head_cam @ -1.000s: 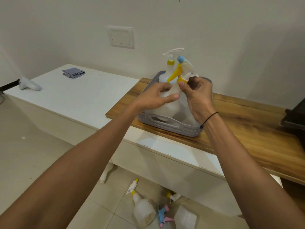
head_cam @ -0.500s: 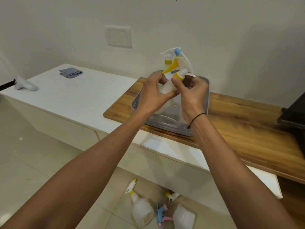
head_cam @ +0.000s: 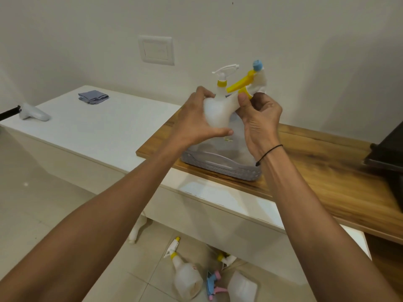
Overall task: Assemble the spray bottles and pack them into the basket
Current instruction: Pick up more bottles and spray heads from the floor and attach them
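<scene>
Above the grey plastic basket [head_cam: 220, 165] on the wooden countertop [head_cam: 327, 166], the left hand [head_cam: 197, 122] grips a translucent white spray bottle [head_cam: 218, 115], fingers curled round its body and thumb across the front. The right hand [head_cam: 260, 122] pinches the yellow collar [head_cam: 245, 95] of the trigger sprayer head [head_cam: 256, 80] at the bottle's neck; that head has a yellow lever and a blue nozzle tip. Just behind, a second bottle with a white trigger head [head_cam: 224, 71] and yellow collar stands in the basket. Down on the tiled floor [head_cam: 43, 205] lie another assembled spray bottle [head_cam: 185, 277], a loose yellow-collared sprayer head [head_cam: 225, 258], a blue and pink sprayer head [head_cam: 212, 284] and a headless bottle [head_cam: 242, 287]. Farther left, a folded blue-grey cloth [head_cam: 93, 97] rests on the white cabinet top [head_cam: 104, 129].
</scene>
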